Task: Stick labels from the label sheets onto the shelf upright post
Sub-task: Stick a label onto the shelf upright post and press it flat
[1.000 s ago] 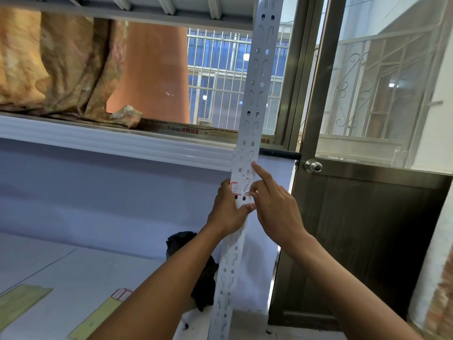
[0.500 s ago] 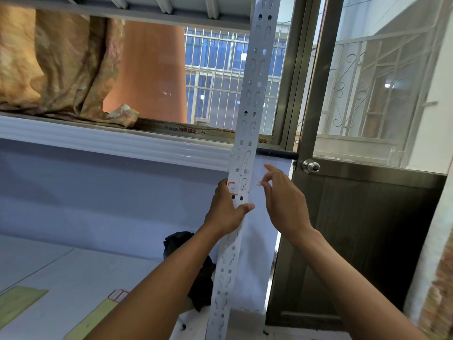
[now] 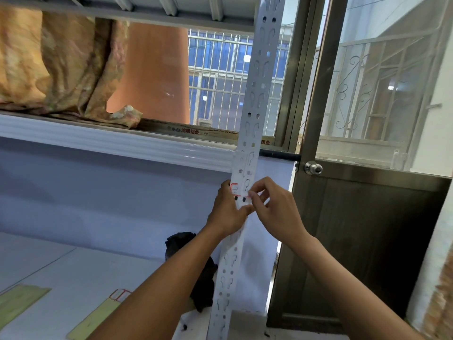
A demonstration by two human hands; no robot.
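Two yellow label sheets [image 3: 23, 300] lie flat on the white shelf board [image 3: 61, 266], far down at 8 o'clock from the hands. One of them has a red-edged label [image 3: 120, 294] showing at its top end. They are well apart from where the work is.

Next comes the left hand [image 3: 226, 212]. It is wrapped around the shelf upright post [image 3: 255, 119], with the thumb across the front. The post is a long grey strip full of holes, and it leans a little toward 1 o'clock.

On the post, at 12 o'clock from the left thumb, sits a small label with red edges [image 3: 236, 188]. It looks only partly stuck.

Last is the right hand [image 3: 279, 212]. Its thumb and first finger are pinched together at the label's right edge, touching the post.

What could go wrong? If the pinch pulls sideways, the label may go on crooked or wrinkle. The label could also sag into the holes and not stick well. If the left hand lets go, the leaning post might tip over.
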